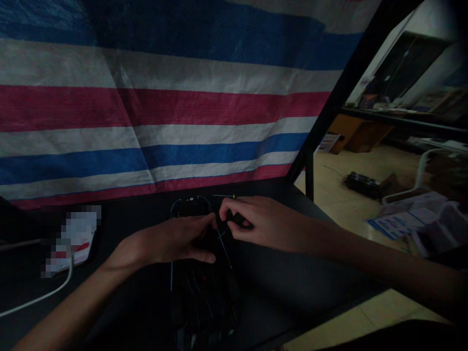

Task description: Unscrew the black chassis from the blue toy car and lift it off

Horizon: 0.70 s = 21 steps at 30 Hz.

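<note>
A black model car (204, 297) with thin light-blue edge lines lies lengthwise on the dark table (278, 273). Across its upper part rests my left hand (175, 239), thumb and fingers stretched apart; the fingertips touch the car near its right side. Just right of these fingertips, my right hand (256, 222) is closed, its curled fingers pinching a small black piece (241, 220) whose kind is too dark to make out. Behind the right hand lies a thin rod with a yellow end (233, 196).
A phone (75, 241) with a white cable (68, 279) lies at the left. A striped woven sheet (164, 107) hangs behind the table, beside a black frame post (309, 175). On the floor at right are a dark device (361, 184), papers and a clear plastic bin (440, 226).
</note>
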Each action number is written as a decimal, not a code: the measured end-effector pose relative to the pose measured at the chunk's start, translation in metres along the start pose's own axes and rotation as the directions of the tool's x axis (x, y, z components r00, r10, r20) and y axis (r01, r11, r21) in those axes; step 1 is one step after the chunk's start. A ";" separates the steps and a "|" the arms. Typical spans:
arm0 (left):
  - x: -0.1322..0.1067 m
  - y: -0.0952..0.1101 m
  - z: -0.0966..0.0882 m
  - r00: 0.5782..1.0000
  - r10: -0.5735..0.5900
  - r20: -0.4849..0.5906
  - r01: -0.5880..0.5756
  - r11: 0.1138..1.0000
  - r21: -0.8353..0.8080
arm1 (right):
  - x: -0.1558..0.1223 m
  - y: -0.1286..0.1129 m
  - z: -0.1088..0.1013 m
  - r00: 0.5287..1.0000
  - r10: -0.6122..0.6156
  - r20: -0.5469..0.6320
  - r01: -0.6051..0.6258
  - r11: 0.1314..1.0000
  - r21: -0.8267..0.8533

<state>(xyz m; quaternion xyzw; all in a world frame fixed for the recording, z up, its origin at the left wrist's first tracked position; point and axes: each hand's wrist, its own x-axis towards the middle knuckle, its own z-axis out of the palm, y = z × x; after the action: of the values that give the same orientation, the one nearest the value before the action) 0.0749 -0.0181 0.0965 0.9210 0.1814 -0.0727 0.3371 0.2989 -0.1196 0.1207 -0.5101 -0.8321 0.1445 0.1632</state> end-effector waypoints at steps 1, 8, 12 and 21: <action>0.000 0.000 0.000 1.000 0.018 -0.001 -0.018 1.000 -0.008 | 0.000 0.000 0.000 1.000 -0.017 -0.015 0.017 1.000 0.007; 0.001 -0.005 0.001 1.000 0.014 -0.005 -0.014 1.000 0.025 | -0.001 0.001 0.001 1.000 0.017 0.010 -0.017 1.000 -0.016; 0.001 -0.006 0.002 0.999 0.042 -0.004 -0.042 0.999 0.020 | -0.001 -0.001 0.002 0.997 -0.032 -0.077 0.032 0.999 -0.004; 0.000 -0.004 0.002 1.000 0.024 -0.009 -0.024 0.999 0.022 | 0.000 -0.002 0.002 1.000 0.003 -0.015 -0.003 1.000 0.024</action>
<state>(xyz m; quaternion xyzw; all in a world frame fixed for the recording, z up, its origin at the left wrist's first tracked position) 0.0738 -0.0164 0.0928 0.9271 0.1711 -0.0663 0.3268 0.2968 -0.1203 0.1201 -0.5105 -0.8282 0.1510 0.1752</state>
